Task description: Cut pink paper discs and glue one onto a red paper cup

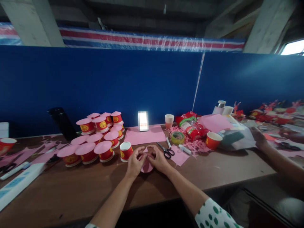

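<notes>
Between my two hands, low over the table's front middle, is a piece of pink paper with a rounded lower edge and a pointed top. My left hand pinches its left side, and my right hand pinches its right side; the fingertips nearly meet. An upside-down red paper cup stands just left of my left hand. Black scissors lie right of my right hand, beside a pink paper square and a glue stick.
Several red cups topped with pink paper discs stand at left. A black bottle is behind them. Pink sheet, tape roll, paper shreds and a red cup lie beyond. Another person's hand is at right.
</notes>
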A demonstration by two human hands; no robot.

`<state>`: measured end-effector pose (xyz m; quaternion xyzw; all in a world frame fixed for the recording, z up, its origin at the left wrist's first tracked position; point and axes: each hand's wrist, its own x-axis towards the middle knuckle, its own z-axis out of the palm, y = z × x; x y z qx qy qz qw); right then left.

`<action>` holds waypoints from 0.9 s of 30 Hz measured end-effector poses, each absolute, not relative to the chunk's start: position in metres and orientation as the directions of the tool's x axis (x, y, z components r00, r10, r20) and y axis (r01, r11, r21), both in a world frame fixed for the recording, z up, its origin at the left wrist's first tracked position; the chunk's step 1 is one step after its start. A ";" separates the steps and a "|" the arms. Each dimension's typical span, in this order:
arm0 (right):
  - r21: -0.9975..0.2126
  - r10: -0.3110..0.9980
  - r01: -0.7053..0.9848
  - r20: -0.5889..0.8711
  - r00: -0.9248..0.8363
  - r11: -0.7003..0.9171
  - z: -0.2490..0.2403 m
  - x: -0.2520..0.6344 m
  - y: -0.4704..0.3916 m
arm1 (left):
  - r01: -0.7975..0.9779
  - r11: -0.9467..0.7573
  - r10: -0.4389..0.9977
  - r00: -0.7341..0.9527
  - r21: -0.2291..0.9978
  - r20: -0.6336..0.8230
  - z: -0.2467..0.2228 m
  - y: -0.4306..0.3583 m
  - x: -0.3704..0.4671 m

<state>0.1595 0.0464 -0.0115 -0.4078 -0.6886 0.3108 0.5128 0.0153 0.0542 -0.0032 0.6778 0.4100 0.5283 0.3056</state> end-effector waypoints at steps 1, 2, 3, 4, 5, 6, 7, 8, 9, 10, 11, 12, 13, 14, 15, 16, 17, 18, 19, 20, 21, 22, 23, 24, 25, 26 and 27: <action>-0.844 0.878 0.242 0.454 -0.149 0.478 -0.012 0.159 0.046 | 0.225 -0.479 0.878 0.104 0.849 0.468 -0.004 0.055 0.015; -0.843 0.878 0.246 0.454 -0.152 0.478 -0.012 0.159 0.046 | 0.217 -0.479 0.877 0.100 0.850 0.469 -0.005 0.056 0.015; -0.843 0.880 0.253 0.450 -0.152 0.475 -0.011 0.159 0.046 | 0.207 -0.478 0.878 0.096 0.854 0.468 -0.006 0.057 0.015; -0.843 0.883 0.262 0.445 -0.151 0.470 -0.011 0.159 0.046 | 0.197 -0.473 0.881 0.094 0.859 0.464 -0.007 0.058 0.015; -0.843 0.886 0.272 0.440 -0.150 0.464 -0.011 0.159 0.046 | 0.187 -0.465 0.885 0.093 0.865 0.456 -0.008 0.059 0.015; -0.842 0.887 0.280 0.437 -0.149 0.462 -0.011 0.159 0.046 | 0.179 -0.456 0.890 0.093 0.872 0.446 -0.009 0.059 0.014; -0.841 0.887 0.284 0.437 -0.147 0.461 -0.011 0.160 0.047 | 0.174 -0.445 0.895 0.096 0.878 0.435 -0.010 0.060 0.014; -0.839 0.887 0.285 0.439 -0.146 0.463 -0.011 0.160 0.047 | 0.168 -0.434 0.901 0.098 0.885 0.423 -0.010 0.060 0.014; -0.839 0.885 0.284 0.441 -0.146 0.465 -0.012 0.160 0.047 | 0.163 -0.422 0.906 0.098 0.892 0.411 -0.010 0.060 0.014; -0.839 0.885 0.282 0.443 -0.144 0.466 -0.012 0.160 0.047 | 0.159 -0.411 0.911 0.099 0.898 0.400 -0.010 0.060 0.014; -0.840 0.886 0.283 0.441 -0.143 0.464 -0.013 0.160 0.047 | 0.155 -0.403 0.915 0.100 0.902 0.392 -0.009 0.060 0.014; -0.841 0.888 0.283 0.437 -0.145 0.460 -0.014 0.159 0.047 | 0.154 -0.398 0.917 0.099 0.904 0.387 -0.009 0.060 0.014; -0.844 0.889 0.281 0.433 -0.146 0.457 -0.015 0.159 0.047 | 0.155 -0.396 0.918 0.097 0.905 0.385 -0.009 0.060 0.014; -0.845 0.890 0.278 0.431 -0.149 0.456 -0.016 0.159 0.047 | 0.159 -0.398 0.917 0.095 0.904 0.387 -0.009 0.060 0.014; -0.847 0.890 0.273 0.430 -0.152 0.456 -0.017 0.159 0.047 | 0.163 -0.402 0.916 0.093 0.901 0.391 -0.009 0.060 0.014; -0.848 0.889 0.268 0.431 -0.156 0.458 -0.018 0.158 0.047 | 0.168 -0.407 0.913 0.091 0.898 0.397 -0.009 0.060 0.014; -0.848 0.886 0.258 0.434 -0.162 0.463 -0.018 0.158 0.047 | 0.169 -0.412 0.911 0.088 0.896 0.402 -0.009 0.061 0.014; -0.848 0.883 0.249 0.439 -0.167 0.469 -0.018 0.158 0.048 | 0.167 -0.414 0.910 0.084 0.895 0.406 -0.009 0.061 0.014; -0.846 0.879 0.243 0.446 -0.167 0.475 -0.018 0.159 0.048 | 0.159 -0.414 0.910 0.082 0.896 0.406 -0.009 0.061 0.014; -0.843 0.876 0.239 0.455 -0.161 0.482 -0.018 0.159 0.049 | 0.145 -0.409 0.912 0.081 0.901 0.401 -0.009 0.061 0.014; -0.840 0.872 0.235 0.467 -0.148 0.490 -0.018 0.159 0.050 | 0.128 -0.403 0.915 0.084 0.906 0.395 -0.009 0.061 0.014; -0.836 0.868 0.233 0.478 -0.131 0.496 -0.018 0.159 0.051 | 0.112 -0.397 0.917 0.087 0.911 0.389 -0.008 0.060 0.014; -0.835 0.866 0.232 0.487 -0.109 0.499 -0.018 0.159 0.051 | 0.104 -0.392 0.919 0.091 0.914 0.384 -0.008 0.059 0.014; -0.836 0.866 0.230 0.491 -0.089 0.498 -0.019 0.159 0.052 | 0.104 -0.391 0.919 0.096 0.914 0.382 -0.007 0.059 0.014; -0.840 0.868 0.223 0.490 -0.076 0.494 -0.019 0.159 0.052 | 0.114 -0.392 0.918 0.103 0.913 0.382 -0.006 0.058 0.014; -0.846 0.871 0.213 0.486 -0.071 0.489 -0.019 0.160 0.052 | 0.129 -0.397 0.917 0.108 0.909 0.385 -0.006 0.058 0.014; -0.851 0.874 0.205 0.480 -0.073 0.484 -0.018 0.160 0.051 | 0.143 -0.402 0.914 0.111 0.904 0.389 -0.005 0.058 0.014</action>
